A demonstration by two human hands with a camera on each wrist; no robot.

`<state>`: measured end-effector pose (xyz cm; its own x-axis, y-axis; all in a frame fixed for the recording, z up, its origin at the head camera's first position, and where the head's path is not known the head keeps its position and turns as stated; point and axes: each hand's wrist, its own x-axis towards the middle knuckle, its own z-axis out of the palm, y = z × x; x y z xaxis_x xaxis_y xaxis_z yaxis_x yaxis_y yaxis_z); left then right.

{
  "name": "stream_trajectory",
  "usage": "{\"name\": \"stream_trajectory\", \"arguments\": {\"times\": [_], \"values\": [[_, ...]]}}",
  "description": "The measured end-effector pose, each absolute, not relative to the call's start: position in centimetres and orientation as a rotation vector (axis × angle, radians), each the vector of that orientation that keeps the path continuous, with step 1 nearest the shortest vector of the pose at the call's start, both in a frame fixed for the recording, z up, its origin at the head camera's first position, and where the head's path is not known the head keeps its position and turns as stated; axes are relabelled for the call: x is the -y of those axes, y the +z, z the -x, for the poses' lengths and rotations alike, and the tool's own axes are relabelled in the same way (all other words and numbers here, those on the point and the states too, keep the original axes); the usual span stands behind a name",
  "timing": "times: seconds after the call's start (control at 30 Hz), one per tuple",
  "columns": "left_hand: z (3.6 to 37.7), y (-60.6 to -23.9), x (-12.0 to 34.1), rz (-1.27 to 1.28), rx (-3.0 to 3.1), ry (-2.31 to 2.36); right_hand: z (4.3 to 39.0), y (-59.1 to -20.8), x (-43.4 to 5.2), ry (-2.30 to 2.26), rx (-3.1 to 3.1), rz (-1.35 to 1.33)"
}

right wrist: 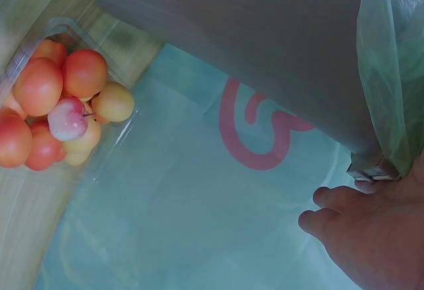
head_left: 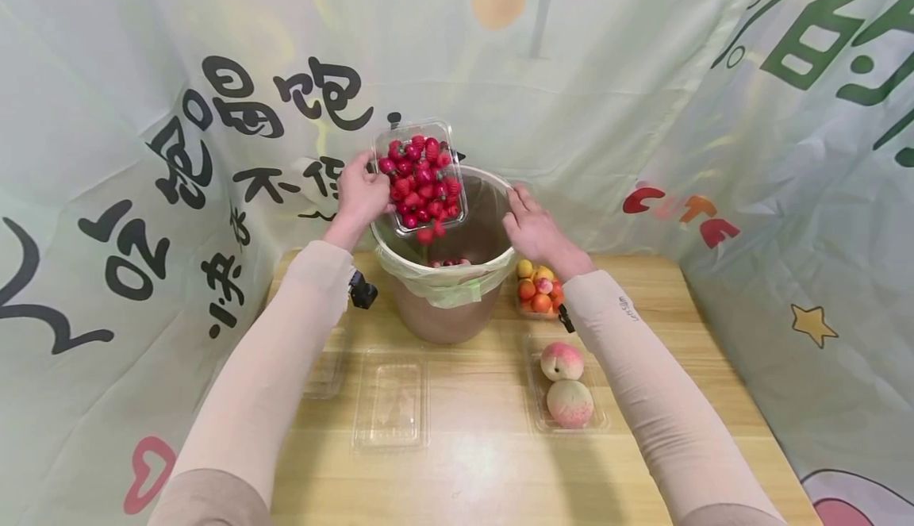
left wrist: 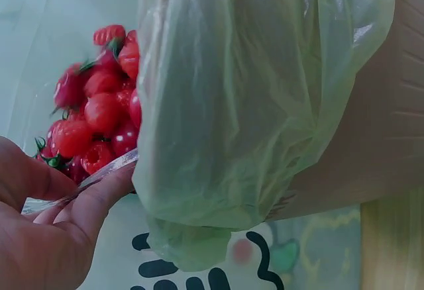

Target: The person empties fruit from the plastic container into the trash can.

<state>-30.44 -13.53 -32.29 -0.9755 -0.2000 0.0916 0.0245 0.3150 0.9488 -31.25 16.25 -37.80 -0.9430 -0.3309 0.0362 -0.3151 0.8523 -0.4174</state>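
Note:
In the head view my left hand (head_left: 362, 191) grips a clear plastic box (head_left: 412, 129) of red fruits (head_left: 421, 177), small cherry-like and raspberry-like ones. The box is tilted over the mouth of a trash can (head_left: 443, 321), and a couple of fruits are at its lower edge, over the opening. Thumb and fingers pinch the box edge in the left wrist view. My right hand (head_left: 534, 228) holds the can's rim on the right side. A pale green bag (head_left: 457, 297) lines the can, folded over the rim. Inside it, a few dark red fruits (head_left: 448, 262) show.
Right of the can stands a box of orange and yellow fruits (head_left: 540, 288). Closer in, two peaches (head_left: 570, 404) sit in a clear tray (head_left: 601, 421). An empty clear tray (head_left: 391, 407) lies front left, with another (head_left: 324, 374) partly behind my left arm. Printed curtains (head_left: 607, 113) surround the table.

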Motion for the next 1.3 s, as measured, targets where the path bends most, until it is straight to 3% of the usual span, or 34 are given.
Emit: {"name": "stream_trajectory", "arguments": {"times": [1.3], "values": [[29.95, -31.95, 12.95, -0.01, 2.35, -1.514, 31.14, -37.66, -16.18, -0.673, -2.977, 0.5]]}}
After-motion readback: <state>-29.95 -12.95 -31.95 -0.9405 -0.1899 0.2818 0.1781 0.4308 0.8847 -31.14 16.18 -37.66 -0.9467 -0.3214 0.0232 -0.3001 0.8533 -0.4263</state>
